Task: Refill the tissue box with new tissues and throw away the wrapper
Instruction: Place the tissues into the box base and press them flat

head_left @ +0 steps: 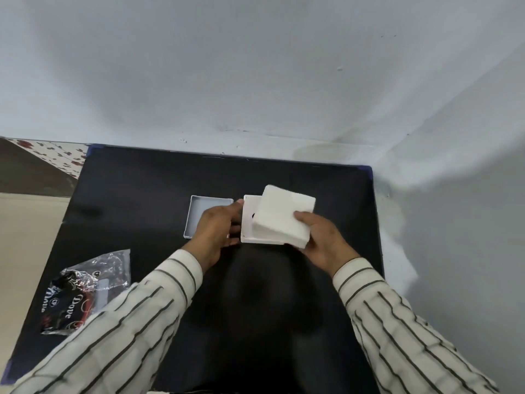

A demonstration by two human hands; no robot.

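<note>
Head view: black desk [142,194] pushed against a pale wall [255,66]. Right hand [324,237] grips a white tissue stack [284,216] at its near right corner, thumb on top, fingers under it and hidden. The stack is tilted, its left part over the white tissue box [248,220], its right part sticking out past the box. Box sits near the desk's middle, a bit toward the far edge; a dark opening shows just left of the stack. Left hand [218,231] holds the box's left side, fingers curled against the wall, fingertips partly hidden behind the box edge. Grey lid [199,214] lies flat, open side up, just left of the box; its near right part is covered by the left hand. Crumpled clear-and-black wrapper [85,288] lies near the desk's left edge toward the near corner, partly covered by the striped left sleeve [127,322]. Print on the wrapper is only partly readable. How deep the stack is in the box cannot be told. Desk's near edge is cut off.
</note>
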